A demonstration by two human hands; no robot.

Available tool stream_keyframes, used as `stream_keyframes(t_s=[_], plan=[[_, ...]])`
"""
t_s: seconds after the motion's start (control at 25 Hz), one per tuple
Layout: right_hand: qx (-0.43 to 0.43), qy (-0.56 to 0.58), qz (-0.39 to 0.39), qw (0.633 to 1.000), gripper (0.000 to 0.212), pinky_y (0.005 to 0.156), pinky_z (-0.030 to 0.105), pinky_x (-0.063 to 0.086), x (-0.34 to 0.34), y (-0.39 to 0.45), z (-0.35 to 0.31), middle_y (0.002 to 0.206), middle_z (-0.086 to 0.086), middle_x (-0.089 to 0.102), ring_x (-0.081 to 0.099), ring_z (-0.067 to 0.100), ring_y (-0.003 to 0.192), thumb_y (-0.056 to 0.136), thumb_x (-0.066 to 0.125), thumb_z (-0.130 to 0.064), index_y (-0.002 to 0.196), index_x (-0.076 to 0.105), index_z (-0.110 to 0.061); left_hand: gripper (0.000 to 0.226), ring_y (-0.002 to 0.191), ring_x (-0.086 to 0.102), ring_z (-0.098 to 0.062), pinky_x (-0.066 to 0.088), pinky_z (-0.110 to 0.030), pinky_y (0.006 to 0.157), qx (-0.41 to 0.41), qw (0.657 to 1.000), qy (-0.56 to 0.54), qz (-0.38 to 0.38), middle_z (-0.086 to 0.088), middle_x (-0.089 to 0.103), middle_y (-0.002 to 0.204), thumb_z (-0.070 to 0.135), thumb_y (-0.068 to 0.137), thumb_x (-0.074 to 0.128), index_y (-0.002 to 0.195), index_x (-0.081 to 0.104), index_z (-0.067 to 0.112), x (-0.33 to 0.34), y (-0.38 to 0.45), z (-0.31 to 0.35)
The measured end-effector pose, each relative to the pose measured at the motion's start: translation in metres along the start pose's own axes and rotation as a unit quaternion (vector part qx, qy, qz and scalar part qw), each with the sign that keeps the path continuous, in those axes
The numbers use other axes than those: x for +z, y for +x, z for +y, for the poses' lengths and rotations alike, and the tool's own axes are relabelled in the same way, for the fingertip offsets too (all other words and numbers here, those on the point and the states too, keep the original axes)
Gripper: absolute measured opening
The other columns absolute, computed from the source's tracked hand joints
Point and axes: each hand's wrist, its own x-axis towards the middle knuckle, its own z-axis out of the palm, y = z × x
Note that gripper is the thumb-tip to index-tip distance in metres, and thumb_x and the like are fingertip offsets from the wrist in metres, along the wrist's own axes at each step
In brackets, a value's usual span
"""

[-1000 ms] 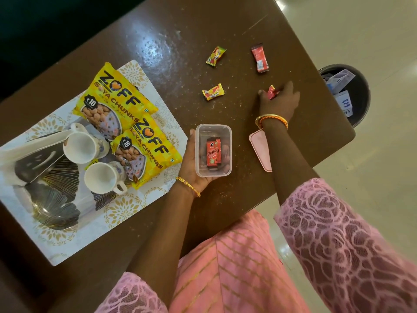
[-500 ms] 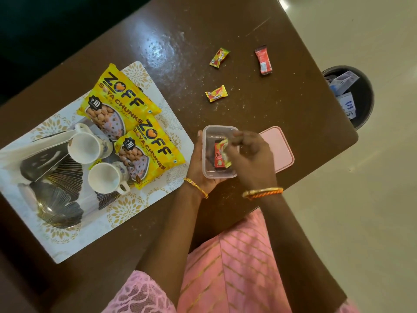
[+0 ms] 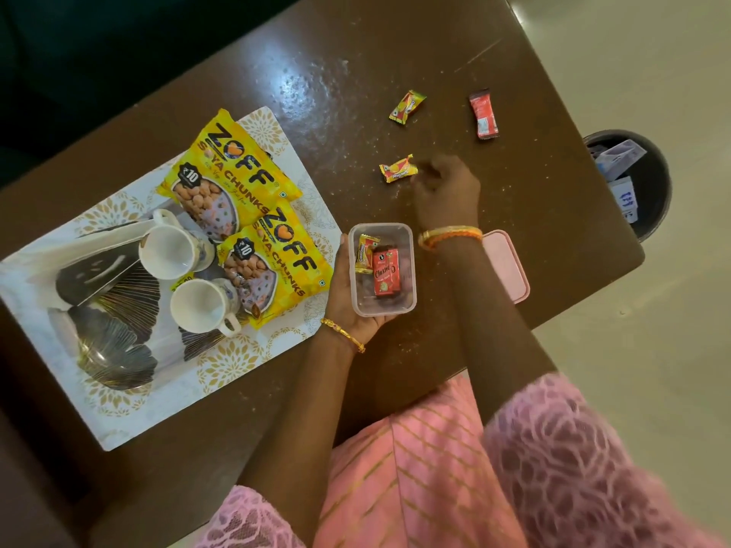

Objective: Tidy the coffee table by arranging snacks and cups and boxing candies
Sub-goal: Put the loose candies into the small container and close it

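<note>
Table [image 3: 356, 53]: dark brown, glossy, speckled with crumbs. Box [image 3: 409, 267]: clear smooth plastic. Lid [image 3: 510, 270]: pink plastic, matt. Candies [image 3: 398, 168]: shiny foil-like wrappers. Snack packs [image 3: 229, 179]: glossy printed film. Cups [image 3: 174, 251]: white, glazed. Tray [image 3: 237, 361]: smooth, gold-patterned print.

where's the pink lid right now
In the head view the pink lid lies flat near the table's right edge, just right of the right hand's wrist and of the clear box that the left hand holds.
</note>
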Motion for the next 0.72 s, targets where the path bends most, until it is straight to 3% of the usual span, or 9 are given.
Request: stream_keyframes(t_s=[0.12, 0.2, 0.28, 0.4, 0.56, 0.64, 0.72], plan=[[-0.091, -0.140, -0.096, 0.981, 0.033, 0.096, 0.040, 0.042, 0.016, 0.036, -0.003, 0.122, 0.018, 0.055, 0.048, 0.033, 0.116, 0.086, 0.048, 0.002, 0.113, 0.063, -0.010, 0.095, 0.084, 0.069, -0.024, 0.059, -0.041, 0.071, 0.018, 1.000, -0.013, 0.012, -0.007, 0.064, 0.106, 0.060, 0.052, 0.071, 0.134, 0.045, 0.018, -0.003, -0.001, 0.001], [-0.119, -0.186, -0.121, 0.968, 0.034, 0.096, 0.043, 0.043, 0.023, 0.043, -0.001, 0.124, 0.017, 0.052, 0.043, 0.034, 0.117, 0.088, 0.048, 0.002, 0.113, 0.064, -0.013, 0.100, 0.084, 0.069, -0.025, 0.060, -0.042, 0.070, 0.025, 0.999, -0.030, 0.014, -0.008, 0.063, 0.107, 0.058, 0.041, 0.080, 0.128, 0.049, 0.020, -0.005, -0.002, 0.000], [-0.117, -0.200, -0.117, 0.966, 0.033, 0.097, 0.045, 0.044, 0.024, 0.044, 0.003, 0.124, 0.018, 0.051, 0.041, 0.035, 0.118, 0.089, 0.048, 0.001, 0.114, 0.065, -0.012, 0.107, 0.084, 0.069, -0.026, 0.061, -0.042, 0.068, 0.024, 0.999, -0.033, 0.010, -0.009, 0.063, 0.108, 0.055, 0.031, 0.086, 0.126, 0.050, 0.020, -0.006, -0.005, -0.002], [-0.096, -0.201, -0.132, 0.966, 0.026, 0.096, 0.043, 0.043, 0.023, 0.041, 0.005, 0.123, 0.019, 0.052, 0.044, 0.035, 0.119, 0.090, 0.052, -0.005, 0.114, 0.062, -0.008, 0.114, 0.085, 0.068, -0.027, 0.061, -0.041, 0.067, 0.021, 0.999, -0.040, 0.013, -0.010, 0.060, 0.110, 0.054, 0.032, 0.087, 0.133, 0.044, 0.019, -0.007, -0.006, -0.003], [-0.025, -0.062, -0.133, 0.989, 0.014, 0.083, 0.033, 0.052, 0.007, 0.018, 0.000, 0.105, 0.011, 0.065, 0.060, 0.021, 0.091, 0.085, 0.059, -0.005, 0.099, 0.063, -0.004, 0.079, 0.084, 0.071, -0.024, 0.060, -0.041, 0.069, 0.028, 0.999, -0.024, 0.014, -0.006, 0.072, 0.098, 0.061, 0.057, 0.070, 0.122, 0.054, 0.020, -0.010, -0.005, -0.002], [0.024, 0.065, -0.101, 0.993, 0.010, 0.067, 0.017, 0.051, -0.008, -0.013, -0.002, 0.086, -0.001, 0.066, 0.057, 0.006, 0.071, 0.082, 0.066, -0.009, 0.091, 0.065, -0.009, 0.077, 0.088, 0.069, -0.023, 0.059, -0.040, 0.071, 0.016, 0.999, -0.009, 0.031, -0.005, 0.069, 0.103, 0.065, 0.070, 0.053, 0.132, 0.047, 0.020, -0.009, -0.001, -0.002], [0.037, 0.123, -0.083, 0.988, 0.009, 0.057, 0.006, 0.047, -0.019, -0.053, -0.003, 0.076, -0.010, 0.063, 0.055, -0.001, 0.064, 0.079, 0.070, -0.014, 0.087, 0.066, -0.014, 0.074, 0.090, 0.067, -0.023, 0.059, -0.042, 0.073, -0.003, 0.999, -0.016, 0.051, -0.005, 0.068, 0.105, 0.068, 0.074, 0.047, 0.130, 0.050, 0.019, -0.007, 0.001, -0.005]])
